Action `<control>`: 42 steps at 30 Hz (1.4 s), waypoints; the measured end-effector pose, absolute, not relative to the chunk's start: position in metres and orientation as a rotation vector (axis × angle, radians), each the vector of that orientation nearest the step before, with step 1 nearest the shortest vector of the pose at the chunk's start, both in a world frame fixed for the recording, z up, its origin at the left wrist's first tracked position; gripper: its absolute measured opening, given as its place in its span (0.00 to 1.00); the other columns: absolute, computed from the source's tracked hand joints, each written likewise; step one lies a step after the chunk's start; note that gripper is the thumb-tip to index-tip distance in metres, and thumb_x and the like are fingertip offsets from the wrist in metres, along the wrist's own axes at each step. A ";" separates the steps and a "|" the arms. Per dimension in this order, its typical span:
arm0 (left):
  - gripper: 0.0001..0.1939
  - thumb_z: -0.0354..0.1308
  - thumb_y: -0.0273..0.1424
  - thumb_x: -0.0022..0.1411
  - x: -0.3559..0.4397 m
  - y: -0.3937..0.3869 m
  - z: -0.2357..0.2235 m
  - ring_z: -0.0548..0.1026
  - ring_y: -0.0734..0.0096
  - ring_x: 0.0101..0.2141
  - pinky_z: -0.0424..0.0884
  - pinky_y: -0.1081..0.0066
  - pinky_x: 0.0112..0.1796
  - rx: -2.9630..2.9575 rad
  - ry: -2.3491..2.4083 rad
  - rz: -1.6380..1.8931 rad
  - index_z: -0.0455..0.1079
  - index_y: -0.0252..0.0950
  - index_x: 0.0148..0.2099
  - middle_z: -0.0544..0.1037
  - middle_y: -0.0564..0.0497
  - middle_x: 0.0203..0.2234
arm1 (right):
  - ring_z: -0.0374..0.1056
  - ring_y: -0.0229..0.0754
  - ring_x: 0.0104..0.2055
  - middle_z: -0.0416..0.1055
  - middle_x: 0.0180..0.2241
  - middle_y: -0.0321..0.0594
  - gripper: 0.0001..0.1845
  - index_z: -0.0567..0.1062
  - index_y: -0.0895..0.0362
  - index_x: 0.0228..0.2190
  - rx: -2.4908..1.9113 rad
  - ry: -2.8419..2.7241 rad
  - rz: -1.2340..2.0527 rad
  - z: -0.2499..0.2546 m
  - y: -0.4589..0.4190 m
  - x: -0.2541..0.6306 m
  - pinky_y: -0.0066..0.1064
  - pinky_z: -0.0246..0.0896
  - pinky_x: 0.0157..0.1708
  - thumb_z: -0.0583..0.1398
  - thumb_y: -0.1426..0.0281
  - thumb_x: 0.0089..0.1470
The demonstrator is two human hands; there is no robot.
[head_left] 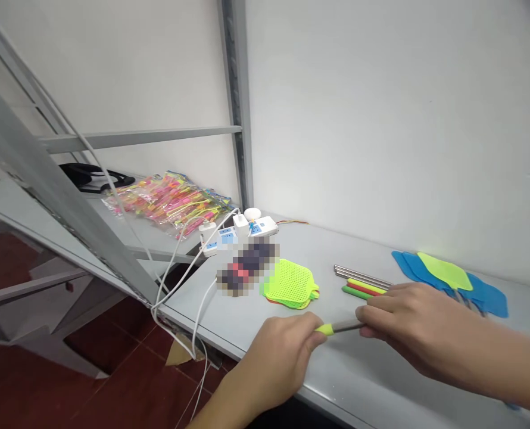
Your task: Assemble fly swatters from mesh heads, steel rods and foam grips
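Observation:
My left hand (280,351) is closed around a yellow-green handle (324,329), whose end shows beyond the thumb. A thin metal rod (348,325) runs from that handle into the closed fingers of my right hand (419,322). Both are held just above the grey shelf top. Beyond my hands lies a stack of perforated yellow-green fly swatter heads (292,283), with red at its lower edge. Several metal rods (363,275) and yellow, red and green handles (365,289) lie behind my right hand, which partly hides them. Blue flaps (492,296) and a yellow-green flap (446,271) with metal rods lie farther right.
White power strips (265,226) with plugs and trailing cables (198,322) stand at the back left, beside a blurred-out dark object (249,265). Clear bags of colourful items (175,202) lie on the adjoining shelf. A grey metal upright (68,179) rises at left.

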State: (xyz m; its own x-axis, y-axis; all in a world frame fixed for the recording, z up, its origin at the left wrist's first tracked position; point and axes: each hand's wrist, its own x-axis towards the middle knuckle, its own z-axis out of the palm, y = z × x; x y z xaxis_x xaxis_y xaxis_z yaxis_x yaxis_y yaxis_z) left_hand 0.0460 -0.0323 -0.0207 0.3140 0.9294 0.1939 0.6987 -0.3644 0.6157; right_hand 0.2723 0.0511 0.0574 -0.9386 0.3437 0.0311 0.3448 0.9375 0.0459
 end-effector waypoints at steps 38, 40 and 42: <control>0.21 0.48 0.48 0.67 0.001 -0.048 -0.048 0.50 0.85 0.13 0.54 0.81 0.14 0.643 0.970 1.222 0.57 0.37 0.29 0.58 0.60 0.19 | 0.67 0.44 0.32 0.72 0.30 0.38 0.18 0.70 0.55 0.31 -1.375 -2.379 1.106 -0.009 0.140 0.172 0.32 0.57 0.28 0.64 0.55 0.45; 0.22 0.47 0.48 0.68 0.007 -0.044 -0.048 0.50 0.85 0.12 0.55 0.80 0.14 0.637 0.947 1.223 0.57 0.37 0.29 0.59 0.60 0.19 | 0.68 0.45 0.32 0.72 0.29 0.38 0.16 0.72 0.56 0.32 -1.314 -2.229 1.305 0.008 0.132 0.179 0.33 0.59 0.29 0.61 0.55 0.50; 0.22 0.46 0.48 0.68 0.013 -0.038 -0.048 0.50 0.85 0.12 0.55 0.79 0.14 0.636 0.898 1.199 0.57 0.37 0.28 0.59 0.60 0.18 | 0.68 0.44 0.32 0.73 0.29 0.38 0.17 0.73 0.55 0.35 -1.292 -1.997 1.451 0.024 0.121 0.191 0.33 0.61 0.30 0.59 0.55 0.53</control>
State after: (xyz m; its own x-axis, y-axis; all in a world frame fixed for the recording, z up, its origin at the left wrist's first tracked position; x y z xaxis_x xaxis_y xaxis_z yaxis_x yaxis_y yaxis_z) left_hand 0.0128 -0.0385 -0.0481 0.1051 0.9634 -0.2467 -0.5080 0.2653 0.8195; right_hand 0.1911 0.1214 0.0236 -0.5206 0.8252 -0.2189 0.4628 0.0573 -0.8846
